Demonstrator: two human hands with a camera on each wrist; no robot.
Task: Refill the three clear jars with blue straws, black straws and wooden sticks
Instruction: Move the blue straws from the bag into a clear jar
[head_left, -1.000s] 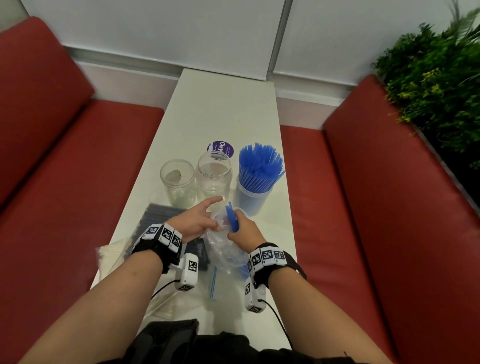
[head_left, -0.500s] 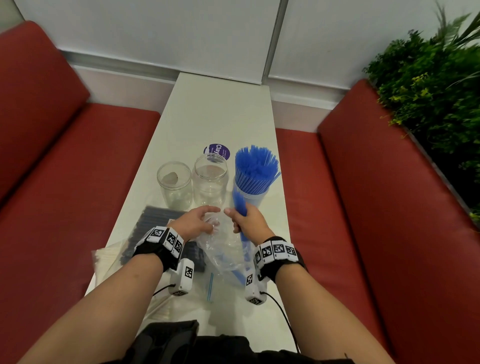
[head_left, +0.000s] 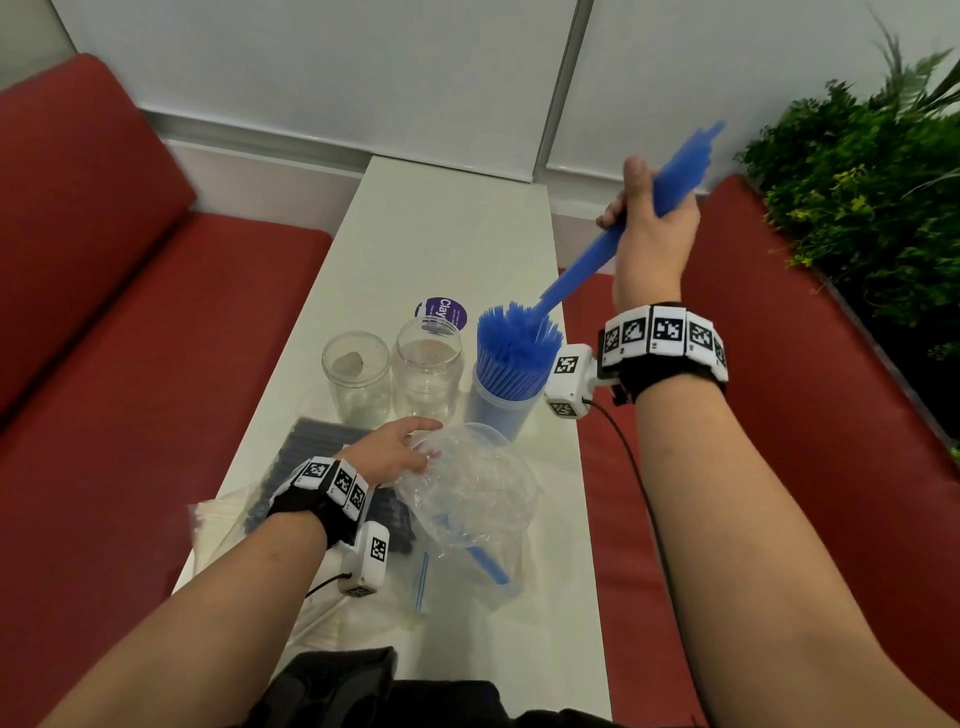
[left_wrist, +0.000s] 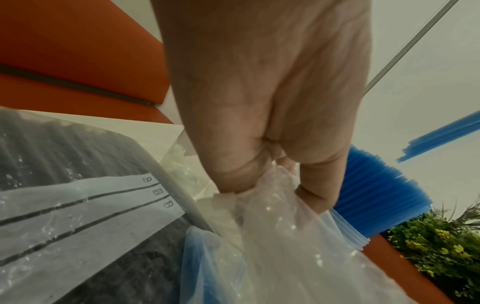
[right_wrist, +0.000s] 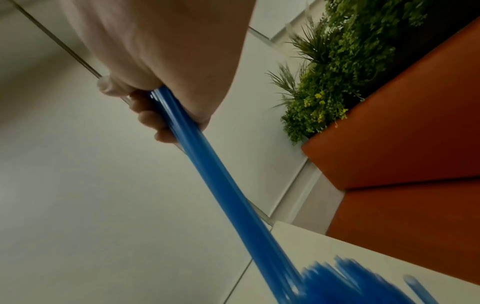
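At the left of the head view a red bench seat (head_left: 130, 322) ran along a narrow white table (head_left: 441, 234) that stretched up the centre of the frame to a pale panelled wall (head_left: 311, 67). At the table's lower left lay a bag of black straws (head_left: 311, 441) on top of another clear packet, its contents too faint to name. The left hand (head_left: 387, 454) reached over that bag, and in the left wrist view its fingers (left_wrist: 233, 174) were curled, pinching the crumpled rim of a clear plastic bag (head_left: 467, 493) that held a few remaining blue straws near the lower centre. Above the hand stood two clear jars side by side: the left jar (head_left: 356, 376) with a small pale scrap inside, the middle jar (head_left: 427, 369) showing nothing inside, with a purple round label (head_left: 441, 314) on the table just behind it. Just right of them, the third jar (head_left: 501, 405) was packed with upright blue straws (head_left: 517, 345). Right of centre, the raised right hand (head_left: 652, 223) gripped a tight bundle of blue straws (head_left: 576, 270), fingers wrapped round it; the bundle slanted from the upper right down to the lower left, its lower end at the tops of the straws in the third jar. At the right of the frame another red bench (head_left: 779, 364) met a green planter hedge (head_left: 857, 208).
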